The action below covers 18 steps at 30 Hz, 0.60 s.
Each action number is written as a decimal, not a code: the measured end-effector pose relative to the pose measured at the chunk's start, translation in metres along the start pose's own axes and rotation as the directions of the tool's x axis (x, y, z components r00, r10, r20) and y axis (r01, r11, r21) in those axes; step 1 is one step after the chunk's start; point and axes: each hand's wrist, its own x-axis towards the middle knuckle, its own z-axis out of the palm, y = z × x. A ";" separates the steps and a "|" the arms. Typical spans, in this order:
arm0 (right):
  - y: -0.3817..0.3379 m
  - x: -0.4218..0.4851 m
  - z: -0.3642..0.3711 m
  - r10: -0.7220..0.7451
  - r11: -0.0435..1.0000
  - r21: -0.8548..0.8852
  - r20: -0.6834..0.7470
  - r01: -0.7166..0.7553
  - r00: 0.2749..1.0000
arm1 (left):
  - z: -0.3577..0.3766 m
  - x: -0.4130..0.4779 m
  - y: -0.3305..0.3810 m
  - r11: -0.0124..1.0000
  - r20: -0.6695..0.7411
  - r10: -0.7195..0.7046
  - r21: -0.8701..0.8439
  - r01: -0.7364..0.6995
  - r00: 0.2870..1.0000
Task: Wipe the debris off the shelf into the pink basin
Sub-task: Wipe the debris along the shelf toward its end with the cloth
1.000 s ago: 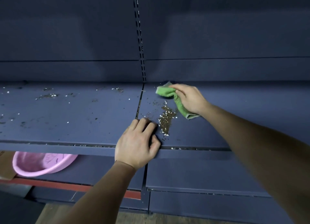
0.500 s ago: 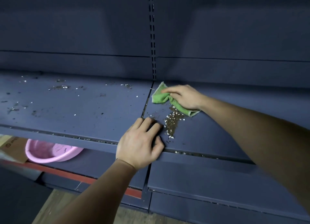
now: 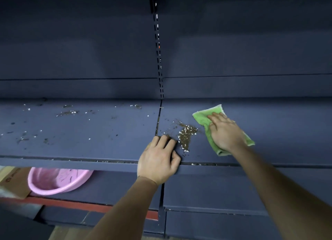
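Lower shelf (image 3: 215,191): nearest, below the debris pile; dark blue; a red strip (image 3: 89,206) runs along the base to the lower left of the pile.
Pink basin (image 3: 59,181): well to the lower left of the debris pile, under the front edge of the shelf; tilted, its open side facing the camera; its far part is hidden by the shelf; a cardboard box (image 3: 12,182) sits just left of it.
Left hand (image 3: 158,163): just to the near left of the debris pile; holds the front edge of the shelf (image 3: 80,131), fingers bent on top and thumb against the lip; it straddles the seam (image 3: 158,121) between the two boards.
Debris pile (image 3: 186,134): a heap of brown and white flecks on the right board, close to the seam; it lies between the two hands; a few flecks trail toward the front edge.
Right hand (image 3: 224,131): just right of the debris pile; lies flat with fingers straight, pressing down on the green cloth (image 3: 203,116); the cloth is spread on the shelf, its left edge near the pile but not touching it.
Scattered specks (image 3: 68,112): well left of and beyond the debris pile, strewn thinly over the left board.
Back panel (image 3: 71,50): behind the debris pile; dark blue; a slotted upright (image 3: 159,59) rises from the seam.
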 end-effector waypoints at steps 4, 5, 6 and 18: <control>-0.051 -0.015 0.013 0.067 0.998 -0.003 -0.038 -0.067 0.997 | -0.007 0.001 -0.004 0.994 0.048 -0.019 -0.106 0.024 0.999; -0.064 -0.017 0.017 0.049 0.999 0.021 -0.057 -0.047 0.997 | -0.011 0.002 -0.006 0.989 0.060 -0.010 -0.145 0.018 0.998; -0.075 -0.019 0.020 0.043 0.997 0.062 -0.073 -0.038 0.996 | -0.015 0.002 -0.008 0.983 0.073 0.002 -0.183 0.011 0.997; -0.114 -0.070 0.014 0.467 0.881 0.043 -0.233 -0.471 0.853 | -0.042 -0.023 -0.108 0.994 0.074 0.065 -0.089 -0.059 0.995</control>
